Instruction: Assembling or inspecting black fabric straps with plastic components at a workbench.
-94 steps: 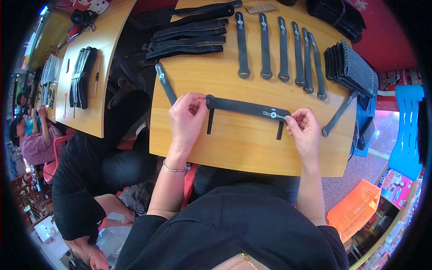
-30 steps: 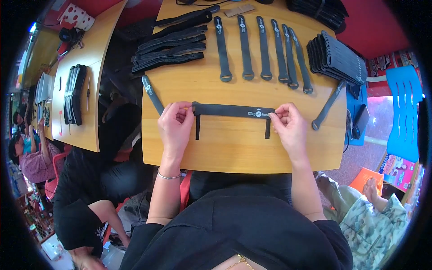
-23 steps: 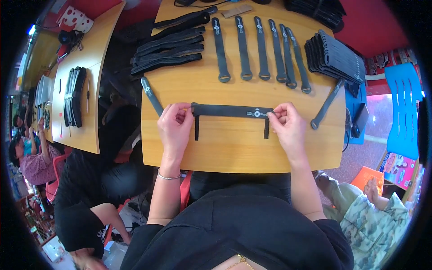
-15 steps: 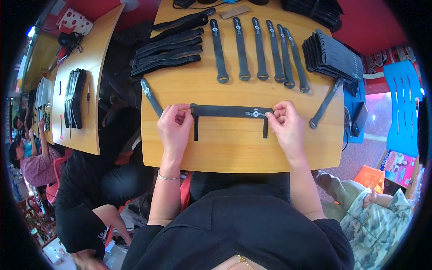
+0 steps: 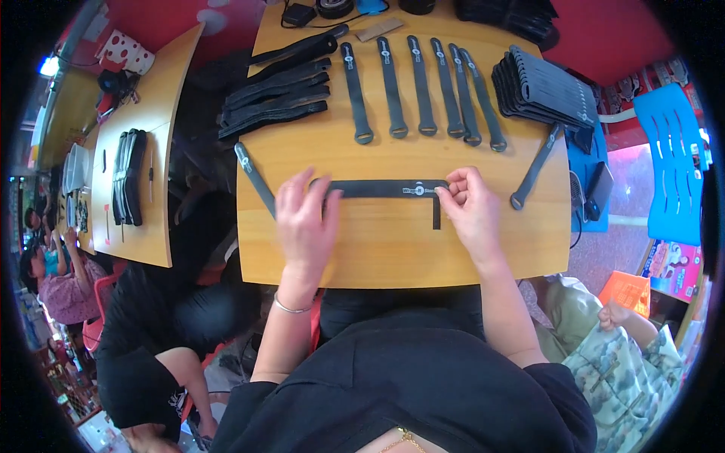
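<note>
A black hook-and-loop strap (image 5: 370, 189) with pale lettering lies crosswise in front of me. My right hand (image 5: 472, 208) pinches its right end between thumb and fingers. Over the left end, my left hand (image 5: 306, 223) has its fingers apart and hides that tip. A short dark strip (image 5: 436, 214) points toward me beside my right fingertips. Single straps flank my hands, one slanting strap (image 5: 255, 177) on the left and another strap (image 5: 536, 167) on the right. Beyond, several similar straps (image 5: 389, 90) with looped ends lie in a row.
Bundles of black straps (image 5: 276, 98) lie at the far left of the wooden table (image 5: 362, 257). A thick stack of straps (image 5: 547, 90) sits at the far right, near a blue stool (image 5: 668, 174). People sit on both sides; a second table (image 5: 162, 166) stands left.
My left hand has let go of the strap's left end, and its fingers have spread. My right hand keeps its pinch. The whole view has shifted slightly.
</note>
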